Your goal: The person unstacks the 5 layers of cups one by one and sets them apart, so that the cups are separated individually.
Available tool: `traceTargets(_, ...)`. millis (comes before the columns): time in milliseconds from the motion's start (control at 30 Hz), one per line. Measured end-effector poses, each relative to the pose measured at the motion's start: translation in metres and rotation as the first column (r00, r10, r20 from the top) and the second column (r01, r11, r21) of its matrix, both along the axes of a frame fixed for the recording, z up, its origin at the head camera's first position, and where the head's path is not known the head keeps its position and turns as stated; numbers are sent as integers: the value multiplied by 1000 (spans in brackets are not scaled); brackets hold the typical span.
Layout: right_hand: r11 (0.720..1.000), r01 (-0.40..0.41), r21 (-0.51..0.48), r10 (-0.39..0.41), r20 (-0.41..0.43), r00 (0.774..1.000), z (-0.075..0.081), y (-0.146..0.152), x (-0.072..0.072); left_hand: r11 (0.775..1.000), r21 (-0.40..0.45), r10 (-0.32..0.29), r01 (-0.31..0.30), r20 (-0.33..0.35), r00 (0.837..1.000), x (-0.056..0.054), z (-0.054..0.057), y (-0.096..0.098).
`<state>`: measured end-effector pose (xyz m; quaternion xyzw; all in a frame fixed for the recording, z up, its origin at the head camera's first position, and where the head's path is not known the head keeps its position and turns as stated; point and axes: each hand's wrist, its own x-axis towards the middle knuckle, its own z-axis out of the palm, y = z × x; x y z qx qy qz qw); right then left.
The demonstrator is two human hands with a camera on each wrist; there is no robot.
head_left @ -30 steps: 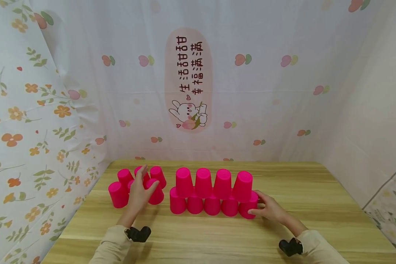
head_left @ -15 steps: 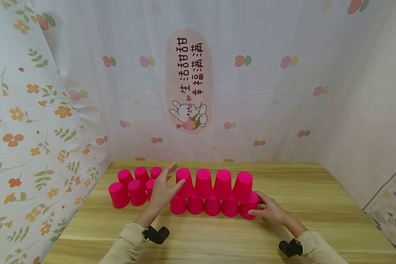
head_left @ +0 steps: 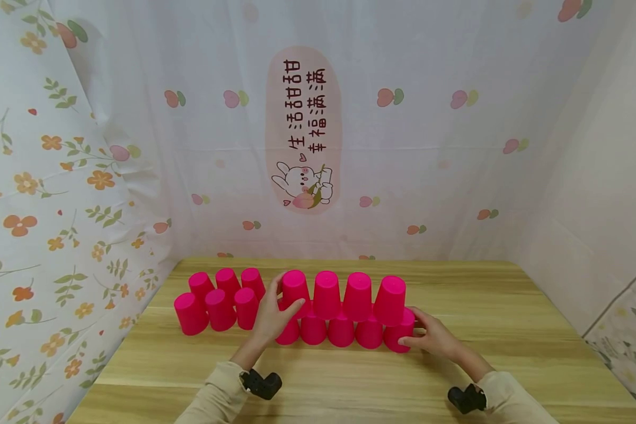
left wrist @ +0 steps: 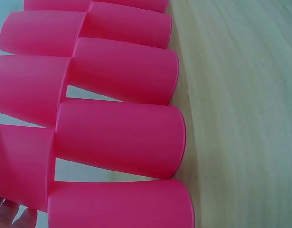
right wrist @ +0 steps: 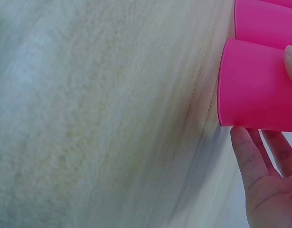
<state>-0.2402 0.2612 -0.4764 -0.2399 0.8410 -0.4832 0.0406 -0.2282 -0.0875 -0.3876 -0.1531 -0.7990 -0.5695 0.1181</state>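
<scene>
Bright pink cups stand upside down in two tiers, with the lower row [head_left: 341, 333] on the table and the upper row bridging its joints. At the left end of the upper row, my left hand [head_left: 269, 318] holds the end cup [head_left: 294, 287], thumb in front and fingers round its far left side. In the left wrist view, fingertips touch that same cup [left wrist: 22, 164]. My right hand [head_left: 437, 337] grips the rightmost lower cup [head_left: 396, 337], its thumb across the front. In the right wrist view, the fingers of that hand [right wrist: 271, 194] lie along the cup's side.
Several more upside-down pink cups [head_left: 220, 312] stand in two rows left of the stack, close to my left hand. The wooden table [head_left: 350, 388] reaches back to a printed curtain [head_left: 429, 147]. A floral cloth [head_left: 63, 235] hangs on the left.
My left hand has left the loose cups, moved right and come round the upper row's left end cup. The right hand stays where it was.
</scene>
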Motion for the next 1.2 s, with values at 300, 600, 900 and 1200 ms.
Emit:
traceTargets(300, 1000, 1, -10, -1, -21, 1000, 1, 2, 1, 1000, 2, -1, 1, 4, 1000, -7, -10, 0)
traceTargets(600, 1000, 10, 11, -9, -48, 999, 2, -2, 3, 993, 67, 95, -96, 17, 995, -16, -19, -28)
traceTargets(900, 1000, 13, 28, -12, -41, 999, 4, -2, 3, 967, 49, 248, -249, 20, 968, -2, -3, -79)
traceTargets(1200, 1000, -1, 25, 3, -53, 999, 7, -3, 5, 872, 114, 482, -477, -22, 876, 15, -14, -128)
